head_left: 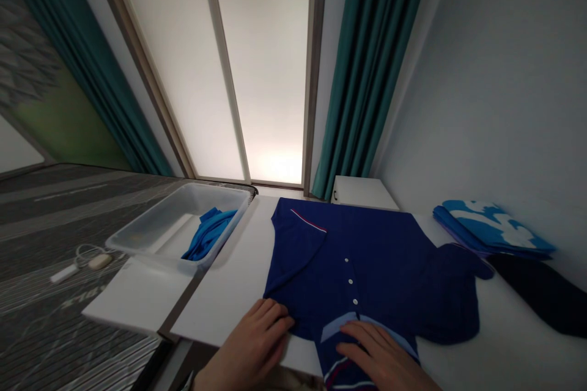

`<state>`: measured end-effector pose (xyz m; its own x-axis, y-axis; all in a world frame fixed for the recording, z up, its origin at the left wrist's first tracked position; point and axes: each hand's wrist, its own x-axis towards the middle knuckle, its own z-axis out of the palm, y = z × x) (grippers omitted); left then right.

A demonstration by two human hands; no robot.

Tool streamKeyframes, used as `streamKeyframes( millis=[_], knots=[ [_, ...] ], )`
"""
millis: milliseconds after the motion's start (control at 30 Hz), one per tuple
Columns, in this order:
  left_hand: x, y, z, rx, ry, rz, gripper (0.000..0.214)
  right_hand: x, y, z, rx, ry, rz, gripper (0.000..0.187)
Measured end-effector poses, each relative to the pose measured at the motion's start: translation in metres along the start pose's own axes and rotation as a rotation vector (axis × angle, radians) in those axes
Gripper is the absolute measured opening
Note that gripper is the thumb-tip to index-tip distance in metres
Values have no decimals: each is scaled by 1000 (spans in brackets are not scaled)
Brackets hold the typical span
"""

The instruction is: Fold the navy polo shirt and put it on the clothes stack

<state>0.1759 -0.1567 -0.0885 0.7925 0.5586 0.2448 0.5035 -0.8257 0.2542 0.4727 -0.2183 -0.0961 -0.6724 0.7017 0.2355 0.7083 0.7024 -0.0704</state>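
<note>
A dark blue polo shirt [380, 244] lies spread on the white table, its button placket facing up and its collar end towards me. The sleeve at the left is folded inward over the body, its striped cuff on top. My left hand [257, 339] is at the shirt's left shoulder edge, fingers curled together on the fabric; the thumb side is partly hidden. Next to the light blue inner neckband, my right hand [378, 351] rests on the striped collar [337, 372] with its fingers stretched out and slightly apart.
A clear plastic bin [151, 250] with bright blue cloth [213, 232] stands left of the shirt. Folded blue garments [495, 226] are stacked at the right, beside a black cloth [536, 293]. A cable with a white plug [64, 274] lies on the grey bedding. A white cabinet [364, 191] stands behind.
</note>
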Motion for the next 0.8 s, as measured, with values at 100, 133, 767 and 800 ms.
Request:
streamKeyframes(
  millis=[100, 133, 767, 800],
  knots=[
    [-3, -2, 3, 11, 8, -17, 40, 11, -7, 11, -149, 92, -41, 50],
    [-4, -2, 5, 22, 8, -19, 39, 15, -10, 15, -199, 125, -65, 52],
    [-6, -5, 11, 85, 50, 11, 36, 15, -17, 35, -296, 197, -211, 40],
    [-6, -6, 12, 89, 57, 16, 34, 17, -18, 35, -263, 188, -193, 39]
  ],
)
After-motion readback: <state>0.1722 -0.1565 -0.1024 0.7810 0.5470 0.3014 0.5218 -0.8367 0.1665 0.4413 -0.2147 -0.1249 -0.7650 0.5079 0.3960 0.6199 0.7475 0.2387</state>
